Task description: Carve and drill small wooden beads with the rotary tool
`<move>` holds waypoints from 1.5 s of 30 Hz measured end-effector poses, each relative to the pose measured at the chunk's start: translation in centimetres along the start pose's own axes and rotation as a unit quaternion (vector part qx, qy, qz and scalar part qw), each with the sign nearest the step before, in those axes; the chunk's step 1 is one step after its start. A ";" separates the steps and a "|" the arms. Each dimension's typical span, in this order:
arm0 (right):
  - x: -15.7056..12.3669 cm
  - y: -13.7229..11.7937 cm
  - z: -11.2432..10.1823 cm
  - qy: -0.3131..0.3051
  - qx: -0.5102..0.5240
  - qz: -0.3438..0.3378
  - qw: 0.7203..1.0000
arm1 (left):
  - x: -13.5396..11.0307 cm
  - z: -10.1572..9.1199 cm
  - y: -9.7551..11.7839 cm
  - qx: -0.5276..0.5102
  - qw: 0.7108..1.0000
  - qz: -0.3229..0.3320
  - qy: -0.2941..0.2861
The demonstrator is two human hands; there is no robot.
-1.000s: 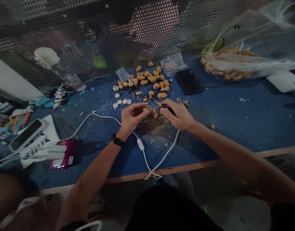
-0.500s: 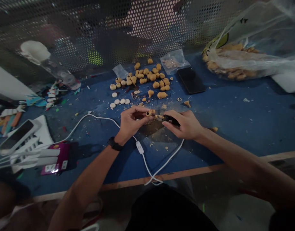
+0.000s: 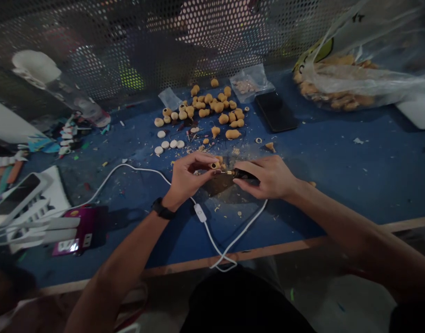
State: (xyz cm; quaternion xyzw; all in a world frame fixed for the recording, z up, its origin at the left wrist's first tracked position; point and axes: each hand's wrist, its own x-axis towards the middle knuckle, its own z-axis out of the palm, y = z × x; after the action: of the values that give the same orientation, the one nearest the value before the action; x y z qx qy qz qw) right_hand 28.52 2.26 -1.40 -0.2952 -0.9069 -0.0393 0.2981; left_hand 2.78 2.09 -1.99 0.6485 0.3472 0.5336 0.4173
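The left hand (image 3: 189, 178) pinches a small orange bead (image 3: 215, 165) while the right hand (image 3: 264, 175) clenches a black-handled tool (image 3: 243, 174), its tip at the bead

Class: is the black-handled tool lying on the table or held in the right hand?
Held: the fingers of the right hand pinch the black-handled tool.

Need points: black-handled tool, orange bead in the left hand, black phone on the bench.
black-handled tool (image 3: 243, 174): head view, on the dark handle.
orange bead (image 3: 215, 165): head view, on its rim around the dark hole.
black phone (image 3: 275, 111): head view, on the middle of its dark face.
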 end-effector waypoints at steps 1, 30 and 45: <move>0.0 0.0 0.0 0.004 0.000 -0.003 1.000 | 0.0 0.0 0.0 0.003 1.000 0.004 -0.001; 0.0 0.2 0.0 -0.001 0.020 0.029 0.999 | 0.0 0.3 0.7 -0.028 1.000 -0.011 -0.004; -0.1 0.2 -0.1 -0.003 0.014 0.028 1.000 | 0.0 0.3 0.4 0.008 1.000 -0.023 0.001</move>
State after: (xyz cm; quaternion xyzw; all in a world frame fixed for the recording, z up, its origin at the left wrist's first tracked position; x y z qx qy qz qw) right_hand 28.79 2.37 -1.38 -0.3158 -0.8999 -0.0172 0.3004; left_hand 3.04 1.90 -1.59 0.6430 0.3673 0.5217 0.4237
